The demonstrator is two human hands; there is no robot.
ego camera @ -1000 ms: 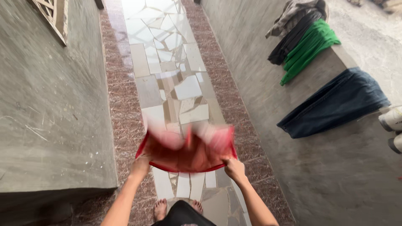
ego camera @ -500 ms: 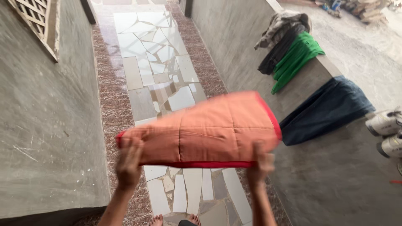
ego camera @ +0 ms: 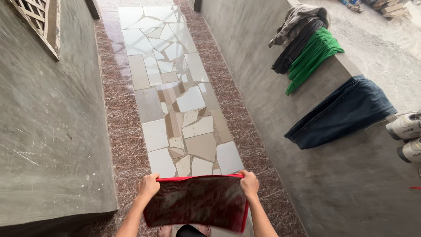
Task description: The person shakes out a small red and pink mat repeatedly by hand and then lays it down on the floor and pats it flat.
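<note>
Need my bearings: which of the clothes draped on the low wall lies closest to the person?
The dark blue garment, alone, just left of the white shoes. The green garment and grey and black garments hang bunched farther along the wall.

A dark red cloth (ego camera: 195, 206) with a brighter red hem hangs stretched flat and roughly rectangular, low above the broken-tile strip of floor (ego camera: 175, 101). Its top edge runs level and taut between the left hand (ego camera: 148, 186) and the right hand (ego camera: 249, 184), each pinching one upper corner. The lower edge hangs free, slightly blurred.
</note>
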